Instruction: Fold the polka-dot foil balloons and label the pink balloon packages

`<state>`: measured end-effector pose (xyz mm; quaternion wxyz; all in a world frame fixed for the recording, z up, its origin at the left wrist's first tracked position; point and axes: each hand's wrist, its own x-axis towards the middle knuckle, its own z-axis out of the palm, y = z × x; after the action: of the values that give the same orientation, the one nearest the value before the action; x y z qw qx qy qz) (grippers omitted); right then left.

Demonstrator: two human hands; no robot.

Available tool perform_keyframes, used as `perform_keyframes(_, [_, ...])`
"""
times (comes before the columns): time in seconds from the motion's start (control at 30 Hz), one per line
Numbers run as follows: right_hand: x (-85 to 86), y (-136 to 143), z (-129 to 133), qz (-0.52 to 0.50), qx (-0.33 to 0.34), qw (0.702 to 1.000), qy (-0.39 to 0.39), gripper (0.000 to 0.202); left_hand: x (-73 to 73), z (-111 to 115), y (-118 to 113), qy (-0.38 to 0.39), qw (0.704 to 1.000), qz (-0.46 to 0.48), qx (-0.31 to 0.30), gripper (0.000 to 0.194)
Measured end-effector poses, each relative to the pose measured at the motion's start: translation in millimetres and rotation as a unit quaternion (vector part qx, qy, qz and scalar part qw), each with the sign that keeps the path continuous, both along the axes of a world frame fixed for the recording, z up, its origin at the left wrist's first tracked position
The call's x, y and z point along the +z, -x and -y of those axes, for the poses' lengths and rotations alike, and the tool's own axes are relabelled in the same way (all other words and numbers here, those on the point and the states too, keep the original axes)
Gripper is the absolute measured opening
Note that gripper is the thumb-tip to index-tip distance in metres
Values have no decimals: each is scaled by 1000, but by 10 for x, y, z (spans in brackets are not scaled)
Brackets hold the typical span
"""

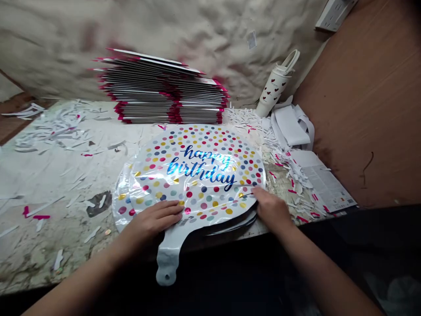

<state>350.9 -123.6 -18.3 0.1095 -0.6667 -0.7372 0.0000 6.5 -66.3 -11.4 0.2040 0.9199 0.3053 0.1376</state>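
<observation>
Scraps (59, 123) litter the desk (98, 166); a stack (158, 96) and tumbler (273, 91) stand by the wall (217, 26). My right fingers (259, 196) clamp the balloon (199, 193); my left fingers (169, 208) lie flat atop.

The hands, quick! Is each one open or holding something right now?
Left hand: open, lying on the flat happy birthday balloon, near its tail.
Right hand: closed, seemingly pinching the balloon's edge.

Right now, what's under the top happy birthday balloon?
More shiny layers peek out beneath the top happy birthday balloon, at its left and lower right, over the worktable. Most of their surfaces, and how many there are, can't be seen.
</observation>
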Motion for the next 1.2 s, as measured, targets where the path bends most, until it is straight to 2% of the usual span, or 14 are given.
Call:
perform_keyframes(0.07, [-10,-217,-56,34,-37,998,-25,34,-17,-2,15,5,1000,4,1,31])
perform_keyframes(0.2, [61,-302,-82,52,77,995,-38,52,-60,8,16,-7,999,26,22,30])
perform_keyframes(0.3, [141,-263,-95,24,100,995,13,60,-45,36,-5,6,998,41,55,31])
perform_keyframes(0.4, [197,-273,-169,-65,153,983,81,61,74,27,-49,113,984,62,120,31])
perform_keyframes(0.47, [197,-301,-244,-137,200,965,105,67,167,-9,-74,215,960,78,161,34])
perform_keyframes(0.53, [175,-337,-298,-178,189,961,97,65,210,-48,-65,265,947,94,156,35])
perform_keyframes(0.6, [152,-378,-292,-187,160,966,82,53,180,-63,-2,227,965,87,101,32])
perform_keyframes(0.67, [139,-423,-219,-190,169,964,82,43,103,-45,116,134,987,50,66,33])
perform_keyframes(0.77, [121,-502,-74,-204,202,955,77,46,17,-9,331,34,997,-10,74,42])
perform_keyframes(0.83, [100,-566,-23,-219,189,955,68,51,32,-26,449,33,997,-25,63,45])
perform_keyframes(0.9, [77,-630,-26,-248,162,952,81,50,95,-85,514,79,994,-14,67,41])
perform_keyframes(0.97, [58,-674,-64,-292,130,941,116,43,172,-164,515,159,979,15,126,32])
perform_keyframes(1.1, [38,-658,-180,-377,4,915,141,21,257,-281,354,294,907,66,294,22])
perform_keyframes(1.2, [87,-596,-278,-378,-37,915,139,7,250,-323,220,337,870,100,345,16])
